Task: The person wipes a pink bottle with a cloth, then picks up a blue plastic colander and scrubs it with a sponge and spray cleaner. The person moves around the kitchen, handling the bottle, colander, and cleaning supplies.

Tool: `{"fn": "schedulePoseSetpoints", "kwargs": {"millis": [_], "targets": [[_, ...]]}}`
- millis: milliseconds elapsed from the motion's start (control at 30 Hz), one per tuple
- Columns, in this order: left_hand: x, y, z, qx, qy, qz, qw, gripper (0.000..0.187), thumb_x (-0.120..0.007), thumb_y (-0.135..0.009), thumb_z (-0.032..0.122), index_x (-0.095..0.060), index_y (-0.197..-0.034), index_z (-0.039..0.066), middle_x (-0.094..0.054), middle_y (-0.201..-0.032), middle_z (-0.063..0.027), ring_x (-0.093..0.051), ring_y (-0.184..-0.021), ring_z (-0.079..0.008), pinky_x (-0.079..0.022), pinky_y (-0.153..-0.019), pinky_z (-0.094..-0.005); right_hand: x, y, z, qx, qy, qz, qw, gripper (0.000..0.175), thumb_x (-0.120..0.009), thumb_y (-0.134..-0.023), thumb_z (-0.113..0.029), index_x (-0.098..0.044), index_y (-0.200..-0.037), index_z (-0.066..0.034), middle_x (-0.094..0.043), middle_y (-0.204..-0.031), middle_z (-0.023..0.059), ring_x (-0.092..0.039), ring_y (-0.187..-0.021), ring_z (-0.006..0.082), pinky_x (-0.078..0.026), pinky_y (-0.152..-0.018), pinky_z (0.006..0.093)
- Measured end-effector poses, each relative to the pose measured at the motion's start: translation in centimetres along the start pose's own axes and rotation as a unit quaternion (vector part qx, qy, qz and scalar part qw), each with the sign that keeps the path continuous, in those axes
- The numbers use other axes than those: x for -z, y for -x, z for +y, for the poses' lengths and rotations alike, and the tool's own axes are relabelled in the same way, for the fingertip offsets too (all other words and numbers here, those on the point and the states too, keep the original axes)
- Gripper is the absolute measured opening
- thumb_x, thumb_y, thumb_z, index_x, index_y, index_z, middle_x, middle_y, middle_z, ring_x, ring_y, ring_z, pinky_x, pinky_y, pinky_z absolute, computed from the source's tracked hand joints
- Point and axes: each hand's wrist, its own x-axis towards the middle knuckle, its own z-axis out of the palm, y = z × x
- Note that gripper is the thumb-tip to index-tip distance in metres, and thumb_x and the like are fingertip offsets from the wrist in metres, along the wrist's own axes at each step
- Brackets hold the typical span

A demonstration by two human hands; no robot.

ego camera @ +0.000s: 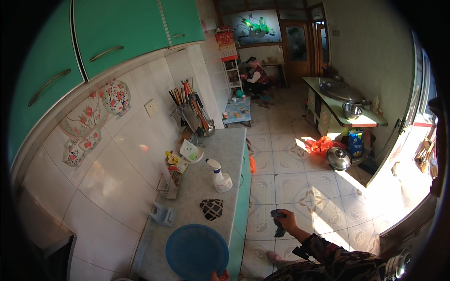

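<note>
My left hand (220, 276) grips the rim of a round blue plastic basin (197, 251) at the counter's near end. Whether the basin rests on the counter or is held above it, I cannot tell. In my right hand (289, 222), out over the tiled floor, hangs a crumpled dark cloth (280, 230). A folded black-and-white checked cloth (212, 209) lies on the grey countertop (191, 210) beyond the basin. Behind it stands a white spray bottle (222, 181) with a blue collar.
Along the wall are a light-blue plastic holder (163, 214), a wire basket (169, 184) and a utensil rack (195, 117). Green cabinets (119, 31) hang above. A pot lid (338, 158) and red plastic bag (321, 145) lie on the floor. A person (257, 75) crouches at the back.
</note>
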Motion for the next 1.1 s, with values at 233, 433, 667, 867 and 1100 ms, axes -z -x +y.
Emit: {"fn": "schedulePoseSetpoints", "kwargs": {"millis": [233, 433, 667, 867, 1100], "targets": [[0.4, 0.2, -0.2, 0.002, 0.009, -0.022, 1.0, 0.031, -0.053, -0.09, 0.027, -0.058, -0.103, -0.001, -0.065, -0.087, -0.0134, -0.062, -0.081, -0.0276, -0.048, -0.068, -0.038, 0.4, 0.3, -0.8, 0.016, 0.025, 0.013, 0.999, 0.026, -0.075, -0.072, -0.007, -0.067, -0.097, -0.0007, -0.068, -0.08, 0.0064, -0.062, -0.073, 0.0114, -0.05, -0.068, 0.0275], [0.2, -0.1, 0.1, -0.003, -0.006, -0.004, 1.0, 0.03, -0.053, -0.09, 0.028, -0.057, -0.101, 0.0, -0.064, -0.084, -0.0129, -0.062, -0.08, -0.0272, -0.048, -0.068, -0.0381, 0.5, 0.4, -1.1, 0.003, 0.025, 0.014, 1.0, 0.029, -0.075, -0.074, -0.009, -0.066, -0.1, -0.0007, -0.069, -0.081, 0.0088, -0.064, -0.073, 0.0143, -0.051, -0.067, 0.0287], [-4.0, 6.2, -1.5, -0.029, 0.067, 0.028, 0.997, 0.023, -0.047, -0.095, 0.026, -0.055, -0.093, 0.004, -0.044, -0.061, -0.0047, -0.04, -0.051, -0.0169, -0.043, -0.05, -0.0315, 0.4, 0.3, -0.3, 0.012, -0.003, 0.019, 1.0, 0.028, -0.075, -0.074, -0.009, -0.066, -0.1, -0.0009, -0.069, -0.08, 0.008, -0.063, -0.072, 0.0133, -0.05, -0.066, 0.0283], [-3.4, 5.2, -0.8, -0.003, 0.019, -0.006, 1.0, 0.029, -0.05, -0.092, 0.03, -0.056, -0.099, 0.002, -0.055, -0.076, -0.0091, -0.052, -0.066, -0.0211, -0.044, -0.057, -0.0339, 0.5, 0.6, -0.9, 0.009, -0.01, 0.011, 1.0, 0.026, -0.074, -0.074, -0.007, -0.066, -0.098, -0.0007, -0.068, -0.077, 0.0062, -0.062, -0.069, 0.0122, -0.05, -0.064, 0.0271], [-0.1, 0.3, -0.3, -0.017, -0.032, 0.004, 0.999, 0.036, -0.053, -0.088, 0.03, -0.058, -0.107, 0.0, -0.065, -0.093, -0.0127, -0.062, -0.081, -0.0243, -0.046, -0.065, -0.0358, 0.6, 0.8, -1.8, -0.024, -0.027, 0.001, 0.999, 0.027, -0.077, -0.071, -0.008, -0.067, -0.095, -0.0005, -0.067, -0.08, 0.0056, -0.061, -0.073, 0.0111, -0.05, -0.068, 0.027]]}}
